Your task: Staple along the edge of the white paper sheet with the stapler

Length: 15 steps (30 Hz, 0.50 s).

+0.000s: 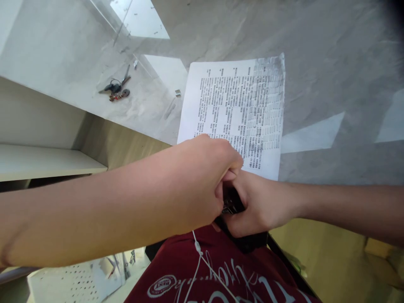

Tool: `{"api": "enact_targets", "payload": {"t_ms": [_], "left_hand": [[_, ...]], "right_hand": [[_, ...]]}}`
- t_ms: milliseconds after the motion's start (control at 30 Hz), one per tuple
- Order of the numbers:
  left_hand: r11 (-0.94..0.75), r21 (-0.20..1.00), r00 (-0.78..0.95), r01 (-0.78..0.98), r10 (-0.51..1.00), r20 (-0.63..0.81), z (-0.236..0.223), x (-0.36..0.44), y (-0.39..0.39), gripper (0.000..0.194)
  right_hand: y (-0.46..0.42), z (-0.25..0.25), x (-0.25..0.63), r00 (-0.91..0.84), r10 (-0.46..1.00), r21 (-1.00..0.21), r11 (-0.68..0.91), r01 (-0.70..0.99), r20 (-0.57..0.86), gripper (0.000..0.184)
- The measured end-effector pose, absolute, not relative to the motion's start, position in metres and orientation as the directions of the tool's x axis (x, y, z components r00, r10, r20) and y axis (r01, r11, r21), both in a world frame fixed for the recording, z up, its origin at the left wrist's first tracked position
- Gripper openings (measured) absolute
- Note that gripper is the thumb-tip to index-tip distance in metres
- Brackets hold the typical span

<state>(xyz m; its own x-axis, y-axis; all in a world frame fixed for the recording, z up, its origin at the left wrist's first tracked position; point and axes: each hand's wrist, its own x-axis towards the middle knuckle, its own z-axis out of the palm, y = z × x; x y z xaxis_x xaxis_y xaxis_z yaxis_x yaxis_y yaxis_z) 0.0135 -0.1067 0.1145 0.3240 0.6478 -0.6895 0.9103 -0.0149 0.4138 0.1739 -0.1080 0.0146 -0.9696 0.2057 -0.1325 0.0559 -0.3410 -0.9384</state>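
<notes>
My right hand (252,204) grips a black stapler-like tool (232,200) with shiny metal parts, low in front of my body. Most of the tool is covered by my hands. My left hand (210,176) is closed in a fist against it, with curled fingers pressed to its near side and touching my right hand. What those left fingers pinch is hidden. Just beyond both hands lies a printed sheet of paper (217,101), its right-hand strip covered with rows of short staple-like marks. The sheet's near edge is partly behind my hands.
The grey marble-look table (315,84) stretches ahead. Small tools and a coil (116,88) lie at the left, with small metal strips (177,93) beside the paper. A white perforated surface (72,282) is at lower left. A white earphone cable (198,248) hangs over my shirt.
</notes>
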Motion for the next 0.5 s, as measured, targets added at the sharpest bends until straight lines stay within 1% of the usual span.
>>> {"api": "enact_targets", "payload": {"t_ms": [133, 200, 367, 500], "left_hand": [[-0.036, 0.450, 0.359, 0.892, 0.660, -0.660, 0.1133, 0.0116, -0.1098, 0.023], [-0.049, 0.466, 0.376, 0.884, 0.668, -0.642, 0.1127, 0.0103, -0.1120, 0.023], [-0.085, 0.463, 0.382, 0.882, 0.704, -0.598, 0.1133, 0.0085, -0.1148, 0.023], [-0.072, 0.485, 0.391, 0.871, 0.699, -0.598, 0.1136, 0.0092, -0.1156, 0.023]], "right_hand": [[-0.1084, 0.0141, 0.1743, -0.966, 0.226, -0.947, -0.319, 0.048, -0.126, 0.027], [-0.1089, 0.0133, 0.1746, -0.969, 0.215, -0.949, -0.310, 0.048, -0.119, 0.026], [-0.1091, 0.0129, 0.1747, -0.971, 0.206, -0.947, -0.315, 0.055, -0.125, 0.025], [-0.1089, 0.0121, 0.1745, -0.982, 0.163, -0.943, -0.331, 0.038, -0.097, 0.023]]}}
